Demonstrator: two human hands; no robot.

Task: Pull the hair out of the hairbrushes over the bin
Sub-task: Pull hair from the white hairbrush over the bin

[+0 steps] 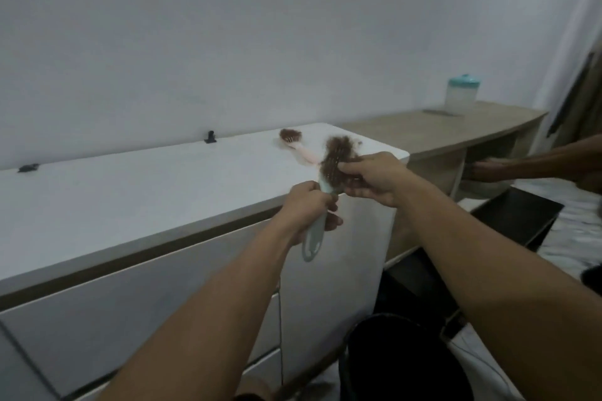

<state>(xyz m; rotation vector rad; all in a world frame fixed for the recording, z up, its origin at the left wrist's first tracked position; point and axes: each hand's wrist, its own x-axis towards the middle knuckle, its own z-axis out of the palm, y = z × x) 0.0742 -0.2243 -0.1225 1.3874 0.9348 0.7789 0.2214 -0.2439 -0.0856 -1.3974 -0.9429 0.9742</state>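
A pale green hairbrush is upright in my left hand, which grips its handle. Its head is matted with brown hair. My right hand pinches that clump of hair at the brush head. A second, pink hairbrush full of brown hair lies on the white cabinet top behind my hands. The black bin stands on the floor below and to the right of my hands, partly hidden by my right forearm.
Two small black clips lie near the wall on the cabinet. A wooden desk holds a jar with a teal lid. Another person's arm reaches in at the right. A dark panel sits beyond the bin.
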